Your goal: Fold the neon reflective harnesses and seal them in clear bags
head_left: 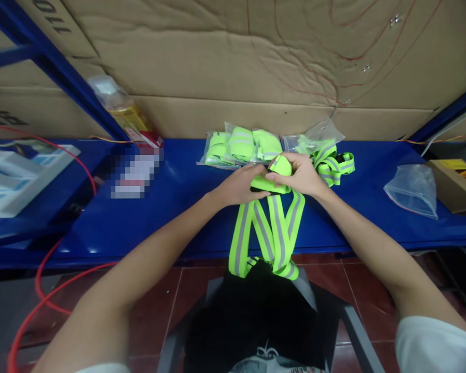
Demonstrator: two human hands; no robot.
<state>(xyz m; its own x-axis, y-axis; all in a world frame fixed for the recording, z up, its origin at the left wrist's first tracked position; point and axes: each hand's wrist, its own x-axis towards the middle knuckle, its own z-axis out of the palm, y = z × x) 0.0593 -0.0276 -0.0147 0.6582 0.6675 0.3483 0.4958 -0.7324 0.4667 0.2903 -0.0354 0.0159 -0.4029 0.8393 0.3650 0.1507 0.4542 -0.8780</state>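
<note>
Lime, grey-striped strap (280, 228), partly folded

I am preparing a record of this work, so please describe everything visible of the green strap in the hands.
The green strap is bright yellow-green with a grey stripe along its middle, and looks like flat woven fabric. The left hand and right hand hold its folded or wound upper part, with some black showing beneath. Below, several lengths hang slanting past the front edge of the blue table; the lowest folds appear to rest on the black clothing over the lap.
</note>
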